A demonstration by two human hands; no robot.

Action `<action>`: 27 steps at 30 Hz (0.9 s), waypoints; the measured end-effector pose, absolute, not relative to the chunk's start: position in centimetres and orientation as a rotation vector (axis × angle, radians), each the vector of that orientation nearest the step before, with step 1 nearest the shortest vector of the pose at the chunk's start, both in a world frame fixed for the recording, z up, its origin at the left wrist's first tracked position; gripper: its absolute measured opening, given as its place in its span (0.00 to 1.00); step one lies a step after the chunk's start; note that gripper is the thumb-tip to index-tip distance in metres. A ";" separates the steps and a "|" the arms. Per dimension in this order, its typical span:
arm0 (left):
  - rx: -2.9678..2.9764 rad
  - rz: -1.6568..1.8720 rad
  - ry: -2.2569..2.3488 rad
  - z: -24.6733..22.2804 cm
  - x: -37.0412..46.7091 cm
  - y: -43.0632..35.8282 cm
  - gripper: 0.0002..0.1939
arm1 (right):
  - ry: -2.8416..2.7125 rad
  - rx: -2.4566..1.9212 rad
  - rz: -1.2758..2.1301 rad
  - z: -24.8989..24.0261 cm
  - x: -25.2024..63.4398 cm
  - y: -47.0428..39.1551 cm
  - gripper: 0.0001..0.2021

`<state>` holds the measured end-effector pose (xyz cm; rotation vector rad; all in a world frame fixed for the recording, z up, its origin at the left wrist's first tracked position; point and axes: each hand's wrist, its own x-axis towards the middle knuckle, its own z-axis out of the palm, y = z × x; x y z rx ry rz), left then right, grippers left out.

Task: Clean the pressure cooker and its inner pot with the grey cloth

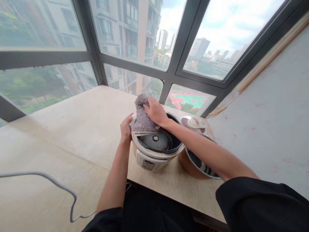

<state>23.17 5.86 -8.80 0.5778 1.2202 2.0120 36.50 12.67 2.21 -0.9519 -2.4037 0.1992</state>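
Note:
In the middle of the head view stands a white electric pressure cooker without its lid, its dark interior and round heating plate showing. My right hand is closed around a greyish-brown towel, which lies over the cooker's far left rim. Against the cooker's left side rests my left hand, fingers wrapped along the outer wall by the rim. My right forearm crosses above the right part of the opening and hides some of it.
Right of the cooker is a brown inner pot, partly under my forearm. Behind it lies the cooker lid. A grey cord runs over the wooden tabletop at left. Framed windows and a papered wall border the tabletop.

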 end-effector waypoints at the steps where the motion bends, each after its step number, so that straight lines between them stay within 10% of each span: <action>1: 0.531 2.005 1.179 -8.9 23.2 6.0 0.25 | -2.366 -0.994 0.196 2.3 37.8 13.7 0.19; 15: 0.453 2.032 1.106 -9.1 23.4 6.3 0.27 | -3.101 -0.426 -0.100 -1.6 44.6 14.1 0.22; 27: 0.411 2.002 1.116 -8.8 23.4 6.1 0.26 | -3.241 -0.967 -0.013 -2.8 39.4 13.1 0.21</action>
